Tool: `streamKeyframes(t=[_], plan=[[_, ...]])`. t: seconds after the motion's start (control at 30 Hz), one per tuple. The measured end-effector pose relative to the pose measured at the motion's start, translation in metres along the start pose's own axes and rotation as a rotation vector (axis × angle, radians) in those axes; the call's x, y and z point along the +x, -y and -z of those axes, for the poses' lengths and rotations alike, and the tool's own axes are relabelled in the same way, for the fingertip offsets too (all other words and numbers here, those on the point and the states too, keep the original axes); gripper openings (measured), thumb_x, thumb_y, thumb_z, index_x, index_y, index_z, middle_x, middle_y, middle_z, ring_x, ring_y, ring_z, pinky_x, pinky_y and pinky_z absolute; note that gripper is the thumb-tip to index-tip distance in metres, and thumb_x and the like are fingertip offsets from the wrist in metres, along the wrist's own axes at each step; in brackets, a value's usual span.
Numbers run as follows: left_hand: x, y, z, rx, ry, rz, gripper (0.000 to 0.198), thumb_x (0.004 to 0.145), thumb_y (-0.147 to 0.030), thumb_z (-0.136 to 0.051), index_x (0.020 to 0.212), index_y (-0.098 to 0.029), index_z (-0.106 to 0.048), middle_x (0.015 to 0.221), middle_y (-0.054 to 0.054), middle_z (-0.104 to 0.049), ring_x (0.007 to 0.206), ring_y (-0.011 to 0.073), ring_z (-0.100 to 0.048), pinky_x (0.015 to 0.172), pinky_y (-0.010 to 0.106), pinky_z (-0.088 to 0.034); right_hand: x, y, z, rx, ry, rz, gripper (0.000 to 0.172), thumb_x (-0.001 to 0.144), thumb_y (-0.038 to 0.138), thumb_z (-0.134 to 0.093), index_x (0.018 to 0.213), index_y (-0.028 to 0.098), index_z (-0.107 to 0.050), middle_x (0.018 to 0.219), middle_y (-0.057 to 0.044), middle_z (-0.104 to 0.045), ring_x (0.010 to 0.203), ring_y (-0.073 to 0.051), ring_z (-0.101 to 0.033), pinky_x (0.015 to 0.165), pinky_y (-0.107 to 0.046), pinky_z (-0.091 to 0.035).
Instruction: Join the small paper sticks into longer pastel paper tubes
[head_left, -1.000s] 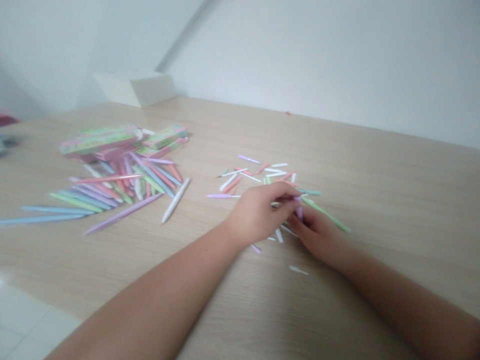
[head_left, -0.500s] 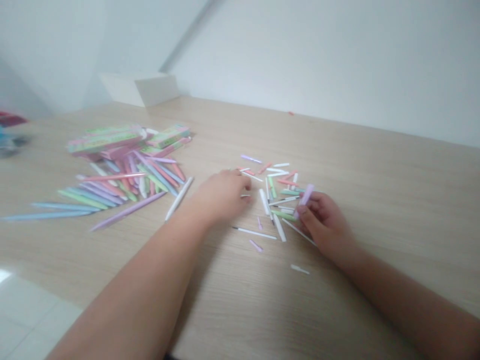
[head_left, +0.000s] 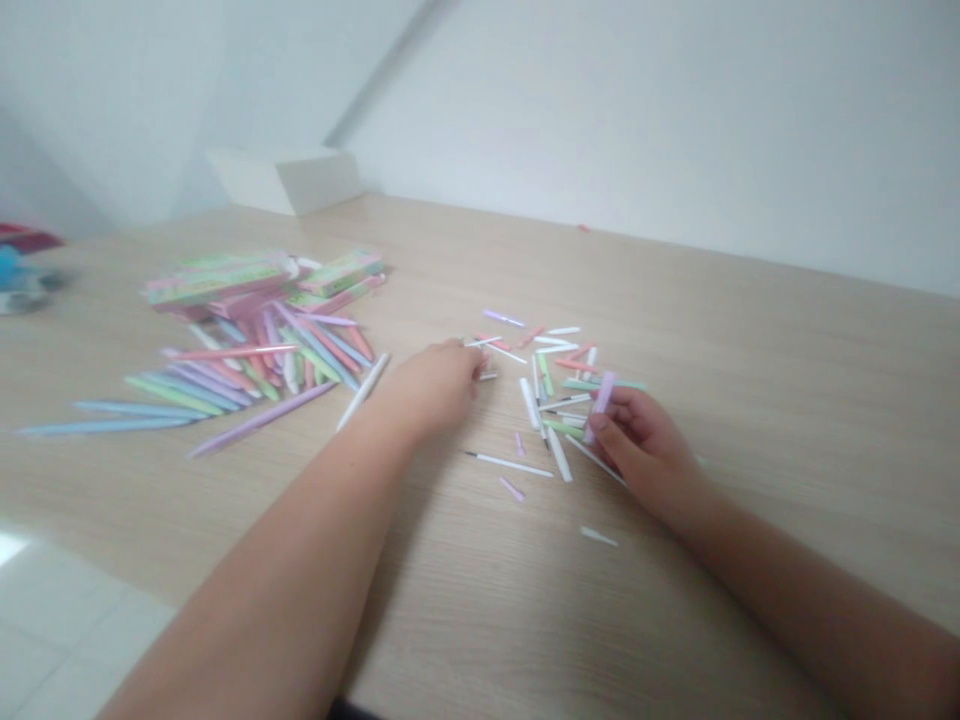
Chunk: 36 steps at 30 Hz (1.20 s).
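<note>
My right hand (head_left: 649,440) is closed around a purple pen barrel (head_left: 602,398), which stands upright between thumb and fingers. My left hand (head_left: 442,385) has its fingers drawn together over the left side of the scattered pen parts. A thin white pen refill (head_left: 484,342) juts out at its fingertips and looks pinched there; blur and the hand hide the grip. Between the hands lie a white pen barrel (head_left: 529,403), green barrel pieces (head_left: 544,375), a black-tipped refill (head_left: 514,464) and red pieces (head_left: 575,362). Small purple parts (head_left: 513,488) lie nearer me.
On the left is a pile of pastel pens (head_left: 247,365), with printed pen boxes (head_left: 225,280) behind it. A white pen (head_left: 364,390) lies beside my left forearm. A white box (head_left: 292,180) stands at the wall. A small clear piece (head_left: 599,537) lies in front.
My left fingers have closed, and a white refill now shows at their tips at a new angle. The purple barrel in my right hand has shifted slightly left and more upright.
</note>
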<state>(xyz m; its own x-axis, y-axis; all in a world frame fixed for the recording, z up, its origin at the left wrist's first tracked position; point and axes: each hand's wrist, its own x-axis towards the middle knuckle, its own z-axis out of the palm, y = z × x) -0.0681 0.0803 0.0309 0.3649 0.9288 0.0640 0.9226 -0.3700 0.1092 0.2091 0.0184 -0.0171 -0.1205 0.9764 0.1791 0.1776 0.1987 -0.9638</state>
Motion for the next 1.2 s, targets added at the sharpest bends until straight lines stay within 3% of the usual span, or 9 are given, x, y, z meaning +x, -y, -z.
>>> streamKeyframes(t=[0.1,0.23,0.37,0.6,0.97,1.2], plan=[[-0.002,0.004,0.002,0.060,0.025,0.082,0.029,0.084,-0.030,-0.054,0.107,-0.020,-0.068,0.111,0.014,-0.069,0.101,0.0313,-0.067,0.089,0.042,-0.053,0.000,-0.002,0.001,-0.017,0.002,0.004,0.025,0.094,0.042,-0.069,0.114,0.029,-0.063,0.085,0.000,-0.066,0.070,-0.013,-0.060,0.061,-0.025,-0.049],[-0.002,0.010,-0.002,0.063,0.060,0.131,0.030,0.087,-0.033,-0.051,0.102,-0.019,-0.072,0.104,0.017,-0.071,0.092,0.0319,-0.068,0.082,0.042,-0.054,0.001,-0.001,0.002,-0.037,0.024,0.010,0.026,0.094,0.042,-0.068,0.115,0.028,-0.062,0.088,0.000,-0.067,0.074,-0.014,-0.062,0.064,-0.027,-0.050],[0.000,0.010,-0.004,0.034,-0.008,0.030,0.029,0.090,-0.033,-0.048,0.101,-0.022,-0.073,0.100,0.015,-0.071,0.091,0.0308,-0.067,0.081,0.043,-0.052,0.000,0.002,0.001,-0.099,0.052,0.028,0.026,0.095,0.043,-0.066,0.115,0.027,-0.063,0.088,0.000,-0.066,0.071,-0.014,-0.059,0.062,-0.028,-0.048],[0.002,-0.004,0.005,-0.138,-0.253,-0.214,0.026,0.097,-0.026,-0.044,0.106,-0.023,-0.068,0.110,0.008,-0.069,0.108,0.0244,-0.062,0.099,0.039,-0.047,-0.001,0.009,0.006,-0.422,0.068,0.067,0.035,0.103,0.047,-0.049,0.126,0.027,-0.065,0.090,-0.003,-0.066,0.080,-0.021,-0.061,0.068,-0.034,-0.048],[-0.001,-0.015,0.010,-0.193,-0.282,-0.342,0.028,0.101,-0.027,-0.045,0.112,-0.022,-0.070,0.112,0.008,-0.070,0.111,0.0235,-0.062,0.101,0.038,-0.048,0.002,0.007,0.006,-0.479,0.108,0.179,0.031,0.103,0.044,-0.049,0.121,0.027,-0.069,0.104,-0.005,-0.071,0.095,-0.025,-0.063,0.087,-0.040,-0.050],[0.000,-0.017,0.008,-0.208,-0.276,-0.354,0.027,0.100,-0.026,-0.046,0.108,-0.023,-0.071,0.112,0.007,-0.070,0.112,0.0232,-0.062,0.101,0.038,-0.048,0.004,0.011,0.005,-0.488,0.151,0.169,0.032,0.103,0.042,-0.049,0.126,0.029,-0.068,0.110,-0.005,-0.071,0.105,-0.026,-0.063,0.094,-0.043,-0.048]])
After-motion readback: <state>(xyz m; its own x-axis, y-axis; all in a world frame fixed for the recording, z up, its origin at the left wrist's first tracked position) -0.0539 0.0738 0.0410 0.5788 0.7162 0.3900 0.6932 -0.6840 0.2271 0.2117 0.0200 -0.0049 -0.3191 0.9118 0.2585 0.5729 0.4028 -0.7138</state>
